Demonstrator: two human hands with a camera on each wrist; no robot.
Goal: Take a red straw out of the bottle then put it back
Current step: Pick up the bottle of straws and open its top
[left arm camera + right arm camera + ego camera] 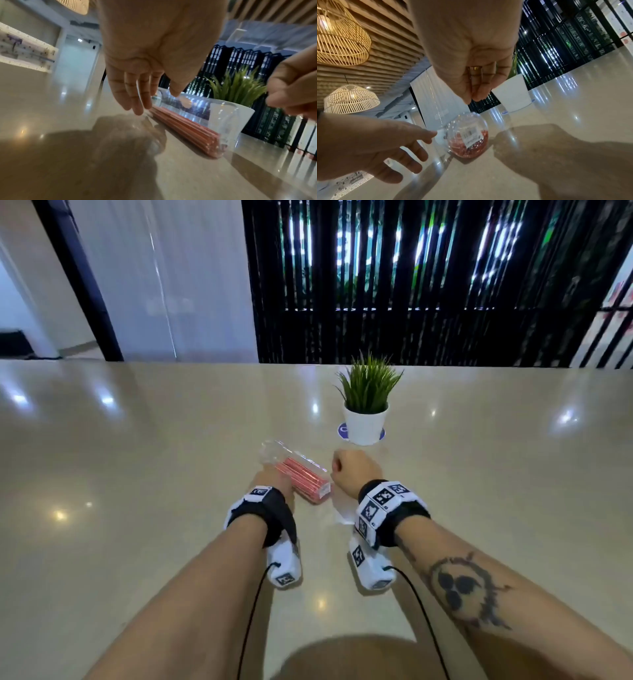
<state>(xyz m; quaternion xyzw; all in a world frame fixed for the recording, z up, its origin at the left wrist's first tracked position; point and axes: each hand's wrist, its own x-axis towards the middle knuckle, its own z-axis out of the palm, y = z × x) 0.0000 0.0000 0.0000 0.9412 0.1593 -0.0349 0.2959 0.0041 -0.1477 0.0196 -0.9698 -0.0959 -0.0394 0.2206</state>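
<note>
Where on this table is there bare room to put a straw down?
The table lies bare to the left of the left hand and the bottle, and to the right of the right hand and the potted plant. It is crowded in the middle: bottle, both hands and plant sit close together.

A glossy beige table (pixel 137 474) carries a clear bottle (pixel 294 470) lying on its side with red straws (pixel 303 477) inside; just beyond stands a white potted plant (pixel 365 405) on a blue coaster (pixel 342 430).

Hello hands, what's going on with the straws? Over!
Left hand open beside bottle, not gripping. Right hand curled, empty. Red straws all inside, bottle lying flat. Nothing blocking.
</note>
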